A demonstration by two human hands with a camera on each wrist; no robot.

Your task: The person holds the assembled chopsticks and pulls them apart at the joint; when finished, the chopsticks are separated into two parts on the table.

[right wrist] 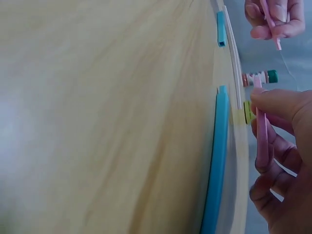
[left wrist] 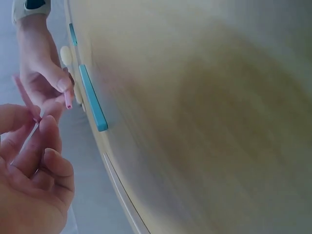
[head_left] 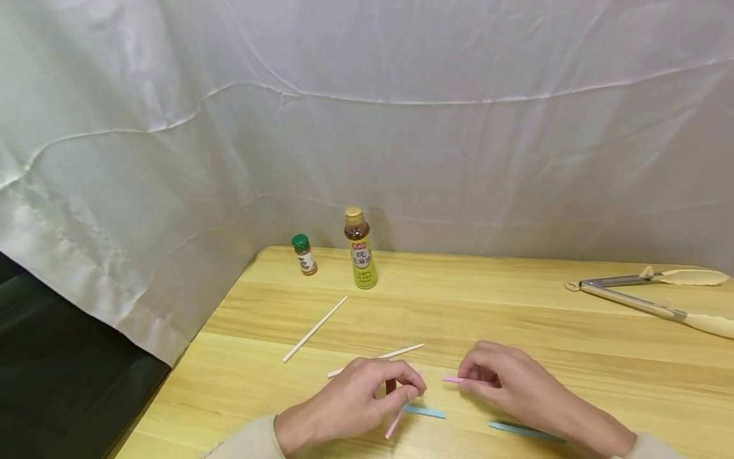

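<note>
Nearest the cam, the L hand (head_left: 364, 394) pinched the L pink stick (head_left: 394, 423) betw. thumb & fingertips; the R hand (head_left: 510, 375) gripped the R pink stick (head_left: 452, 380) likewise, both prob. just above the wood table (head_left: 487, 299). Each looked light, stiff & smooth, so maybe a bit slippery; the thin ends might've been fragile, & mid-length seemed the best hold. The R one's long axis ran approx. side to side, bare end pointing L; the L one slanted, free end aimed back twd the wearer, slightly L. A blue stick (head_left: 425, 412) lay just R of the L fingertips, a second blue stick (head_left: 518, 429) near the R hand. Farther out: a white stick (head_left: 315, 329), another white stick (head_left: 404, 350) partly hidden by the L hand, then a spice jar (head_left: 306, 258), an oil bottle (head_left: 363, 261) &, far R, tongs (head_left: 625, 298).
</note>
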